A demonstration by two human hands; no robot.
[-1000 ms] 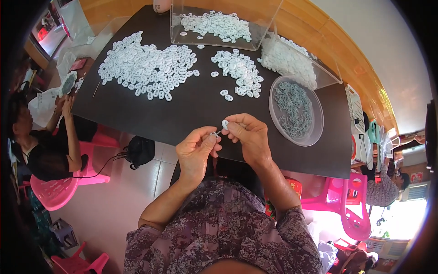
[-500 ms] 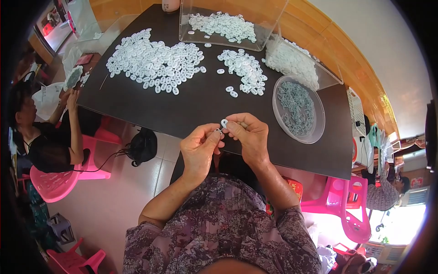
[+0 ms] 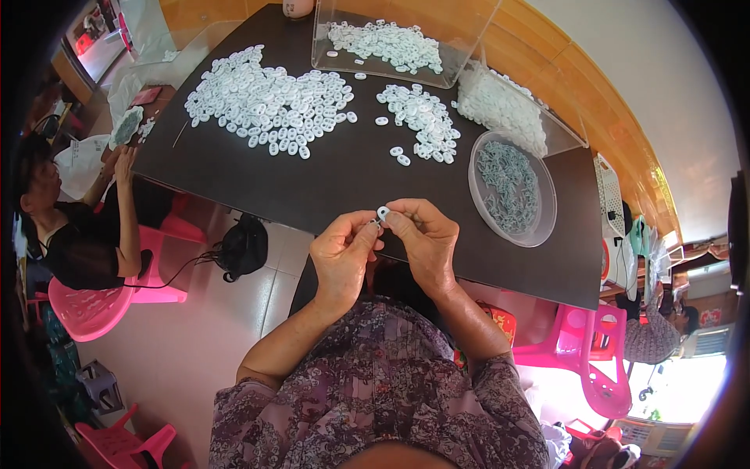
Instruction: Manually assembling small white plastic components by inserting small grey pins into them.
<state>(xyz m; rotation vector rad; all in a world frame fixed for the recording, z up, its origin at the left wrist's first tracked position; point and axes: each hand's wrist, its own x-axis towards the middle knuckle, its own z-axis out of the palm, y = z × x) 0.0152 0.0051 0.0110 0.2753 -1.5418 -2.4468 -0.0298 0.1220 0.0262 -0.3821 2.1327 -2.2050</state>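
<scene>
Just off the near edge of the dark table, my two hands meet fingertip to fingertip. A small white oval piece with holes (image 3: 383,212) is pinched between the thumb and fingers of my right hand (image 3: 423,242). My left hand (image 3: 341,256) is closed in a pinch right beside it, on a tiny item mostly hidden by the fingertips. Beyond the hands lie a large pile of white oval two-hole pieces (image 3: 262,102) and a smaller pile (image 3: 422,123). To the right, a round clear tub (image 3: 551,205) holds many small grey-green metallic-looking parts (image 3: 508,186).
At the back stand a clear plastic bin (image 3: 461,39) with white pieces and another clear bin (image 3: 569,133) filled with them. A thin stick (image 3: 180,134) lies on the left of the table (image 3: 312,191). Pink chairs (image 3: 574,340) flank me; a co-worker (image 3: 86,234) sits left.
My hands stay together with the white piece between the fingertips. The right hand's fingers have shifted slightly around it. The view has moved a little; the piles are unchanged.
</scene>
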